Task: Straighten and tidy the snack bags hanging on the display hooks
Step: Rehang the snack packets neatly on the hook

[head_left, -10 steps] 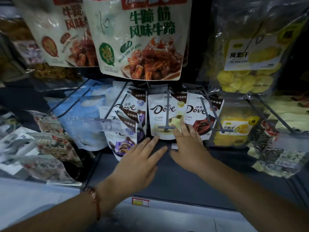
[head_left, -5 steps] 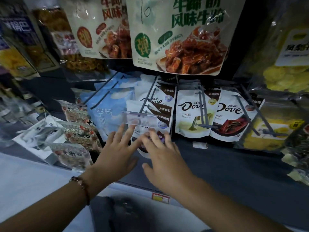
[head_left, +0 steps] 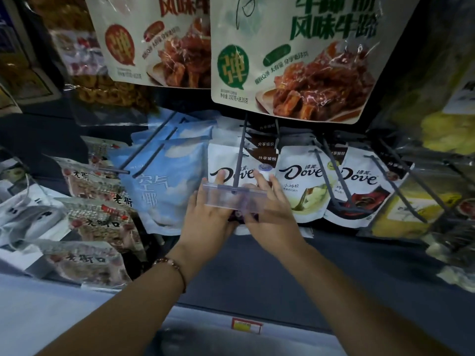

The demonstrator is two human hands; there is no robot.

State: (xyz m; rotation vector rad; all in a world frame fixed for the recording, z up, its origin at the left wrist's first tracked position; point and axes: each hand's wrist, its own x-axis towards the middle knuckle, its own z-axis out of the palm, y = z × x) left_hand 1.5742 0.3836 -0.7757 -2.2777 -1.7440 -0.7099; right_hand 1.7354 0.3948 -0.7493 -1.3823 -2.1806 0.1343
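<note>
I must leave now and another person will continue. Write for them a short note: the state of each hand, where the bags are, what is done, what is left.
Left hand: fingers straight, pressing the leftmost Dove bag from its left side.
Right hand: fingers straight, on the same bag from its right side, behind the clear price tag holder.
The green Dove bag and red Dove bag hang to the right, roughly level.
The blue bags to the left sit unevenly.
Done: nothing certain; the leftmost Dove bag is being squared.
Left: finish it, then likely the blue bags.
</note>
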